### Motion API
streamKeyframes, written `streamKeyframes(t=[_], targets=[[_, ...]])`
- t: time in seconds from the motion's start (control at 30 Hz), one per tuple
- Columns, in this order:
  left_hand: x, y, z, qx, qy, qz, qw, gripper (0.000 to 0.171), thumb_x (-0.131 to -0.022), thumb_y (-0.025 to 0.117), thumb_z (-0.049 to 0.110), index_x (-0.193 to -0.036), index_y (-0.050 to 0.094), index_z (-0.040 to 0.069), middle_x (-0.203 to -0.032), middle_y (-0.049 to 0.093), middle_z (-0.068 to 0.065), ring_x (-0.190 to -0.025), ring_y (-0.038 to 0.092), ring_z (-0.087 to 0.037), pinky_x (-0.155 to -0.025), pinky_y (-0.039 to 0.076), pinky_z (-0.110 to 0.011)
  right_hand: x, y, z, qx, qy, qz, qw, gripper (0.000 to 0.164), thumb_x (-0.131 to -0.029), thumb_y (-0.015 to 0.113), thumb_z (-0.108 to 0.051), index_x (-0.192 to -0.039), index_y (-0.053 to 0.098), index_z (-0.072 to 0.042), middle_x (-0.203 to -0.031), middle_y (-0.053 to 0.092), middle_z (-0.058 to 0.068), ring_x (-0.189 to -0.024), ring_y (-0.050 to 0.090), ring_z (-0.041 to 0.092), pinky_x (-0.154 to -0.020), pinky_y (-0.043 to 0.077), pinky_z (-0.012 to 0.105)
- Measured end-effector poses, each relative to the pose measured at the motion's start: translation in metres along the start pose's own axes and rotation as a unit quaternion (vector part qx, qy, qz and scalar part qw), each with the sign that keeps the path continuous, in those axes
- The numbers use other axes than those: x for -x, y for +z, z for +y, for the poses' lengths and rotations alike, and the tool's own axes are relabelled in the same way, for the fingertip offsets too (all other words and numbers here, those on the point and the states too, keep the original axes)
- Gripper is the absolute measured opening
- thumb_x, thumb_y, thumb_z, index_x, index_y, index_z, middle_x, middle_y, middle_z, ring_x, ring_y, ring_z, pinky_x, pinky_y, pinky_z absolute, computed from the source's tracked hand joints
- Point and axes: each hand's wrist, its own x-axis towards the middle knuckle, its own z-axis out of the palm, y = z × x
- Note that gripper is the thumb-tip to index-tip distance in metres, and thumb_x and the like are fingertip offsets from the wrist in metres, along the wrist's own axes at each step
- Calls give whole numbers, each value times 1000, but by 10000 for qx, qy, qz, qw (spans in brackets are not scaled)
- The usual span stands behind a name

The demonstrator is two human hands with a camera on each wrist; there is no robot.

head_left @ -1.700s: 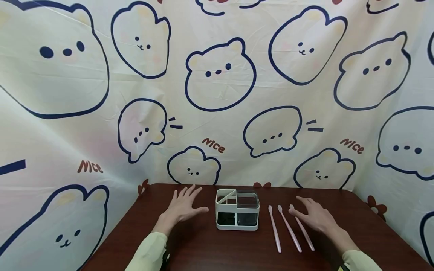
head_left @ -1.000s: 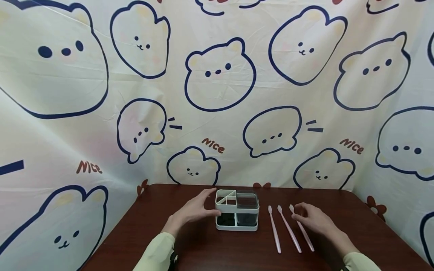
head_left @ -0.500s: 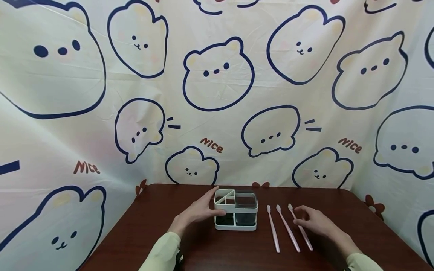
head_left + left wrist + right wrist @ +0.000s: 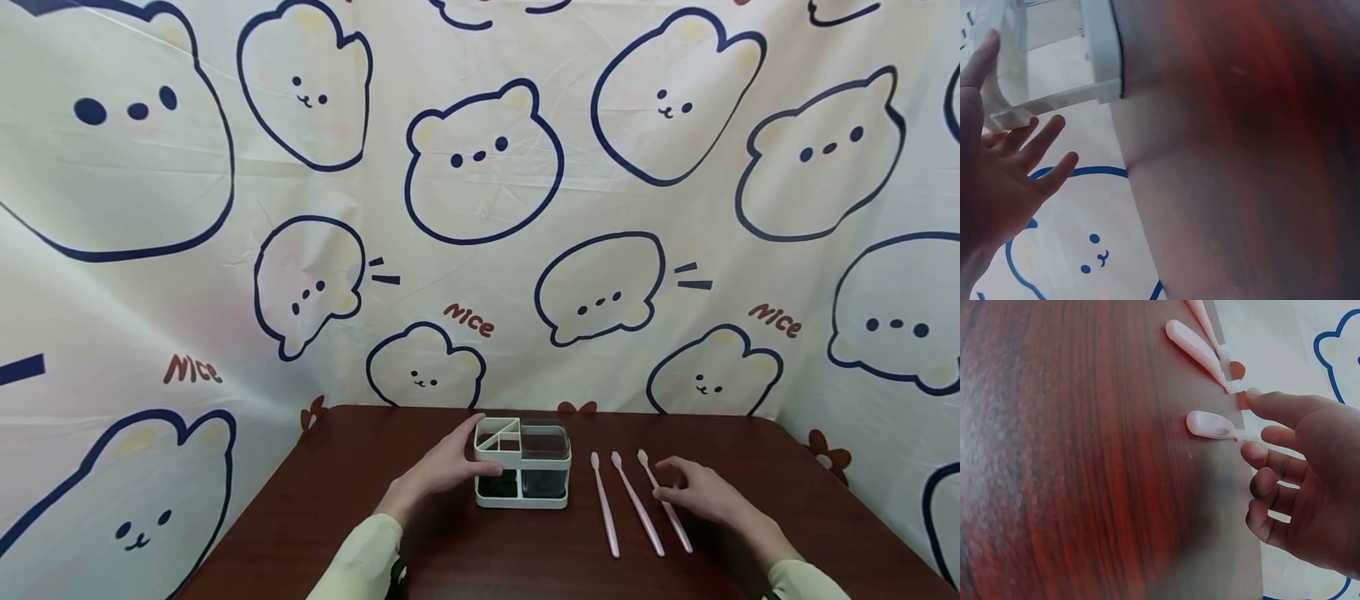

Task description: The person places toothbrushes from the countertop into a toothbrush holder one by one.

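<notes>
A small white desktop organizer (image 4: 522,466), with divided compartments on top and dark see-through fronts, stands on the table. My left hand (image 4: 435,472) grips its left side, thumb across the front and fingers behind the edge. In the left wrist view, the thumb lies along the organizer's frame (image 4: 1105,53) and some fingertips reach past its corner. Three pink toothbrushes lie side by side: the left one (image 4: 606,508), the middle one (image 4: 639,507) and the right one (image 4: 678,527). Beside the right toothbrush, my right hand (image 4: 708,496) hovers with fingers loosely curved and thumb apart, holding nothing.
The dark reddish-brown wooden table (image 4: 330,508) reaches back to a cream cloth backdrop (image 4: 480,275) printed with bear outlines. The cloth also hangs along both sides of the table.
My left hand has moved right from beside the organizer and taken hold of it. My right hand has lowered and curved its fingers, then shifted slightly right beside the right toothbrush.
</notes>
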Motion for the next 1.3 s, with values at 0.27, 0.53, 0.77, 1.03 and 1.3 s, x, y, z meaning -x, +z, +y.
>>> streamKeyframes(t=[0.27,0.53,0.77,1.03,1.3], targets=[[1,2,0,156,-108,28,9998,100,-80,76,56,-157,25,20,-160,33,-11,-143,37,-34,-113,32,-63,0,2,4,-422,15,-170,9990,58,-89,73,-33,-132,55,1,-77,56,5,-62,52,20,-52,44,31],[3,2,4,177,-158,-3,9997,99,-80,76,55,-157,24,20,-160,32,-11,-144,37,-34,-113,32,-63,1,3,9,-349,126,-198,9991,54,-89,73,-34,-128,58,0,-77,56,4,-63,52,20,-52,44,30],[3,1,4,240,-148,7,9996,98,-81,76,53,-157,24,21,-160,33,-11,-143,37,-33,-114,31,-63,-2,4,8,-381,219,-276,9987,54,-88,74,-32,-126,59,3,-77,57,5,-60,53,19,-51,44,31],[4,3,3,260,-110,13,9996,97,-81,76,53,-157,24,21,-159,33,-12,-143,37,-33,-113,32,-63,-1,7,8,-387,403,-417,9976,51,-84,78,-31,-120,63,2,-70,58,5,-51,48,15,-46,43,30],[4,4,1,280,-138,28,9995,98,-81,76,54,-157,24,21,-160,33,-12,-142,38,-33,-113,31,-63,-1,9,6,-411,560,-350,9970,45,-84,77,-28,-119,65,-2,-66,58,4,-43,45,12,-42,43,30]])
